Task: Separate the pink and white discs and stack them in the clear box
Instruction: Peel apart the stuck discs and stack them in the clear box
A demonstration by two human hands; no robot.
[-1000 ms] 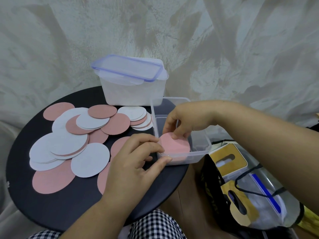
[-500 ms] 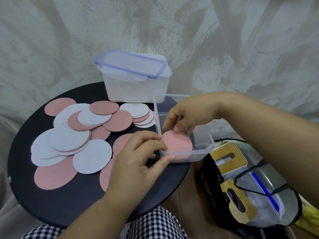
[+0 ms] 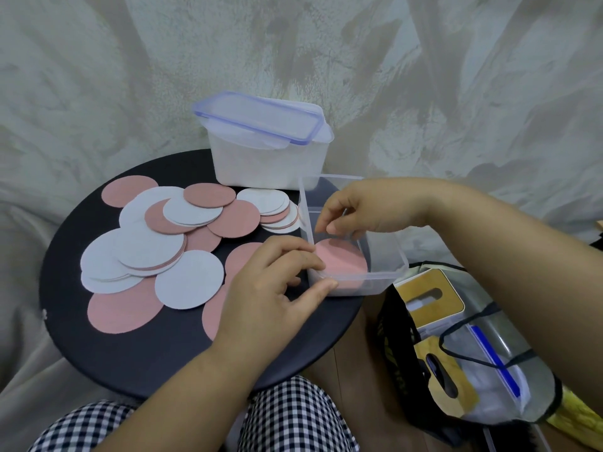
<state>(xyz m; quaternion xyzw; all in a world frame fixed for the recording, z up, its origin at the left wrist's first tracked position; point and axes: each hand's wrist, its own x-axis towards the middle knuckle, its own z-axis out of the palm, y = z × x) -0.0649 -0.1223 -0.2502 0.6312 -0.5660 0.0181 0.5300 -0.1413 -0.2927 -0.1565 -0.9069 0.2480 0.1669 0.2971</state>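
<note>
While mixed pink and white discs (image 3: 156,252) wait, overlapped, on the left half of the tabletop (image 3: 163,353), the left hand (image 3: 267,301) grips the near-left corner of the clear box (image 3: 385,285) at the tabletop's right edge. Inside, a pink disc (image 3: 342,262) now lies flat. The right hand (image 3: 368,207), touching it a moment ago, has lifted off, fingers loose and holding nothing. That placement looks finished; most discs remain unsorted.

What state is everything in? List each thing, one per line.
Clear plastic box: open, upright.
Pink round disc: flat inside it.
White plastic container: lid on.
Loose pink and white discs: overlapping, unsorted.
Left hand: holds box's near corner.
Right hand: inside box, grip unclear.
</note>
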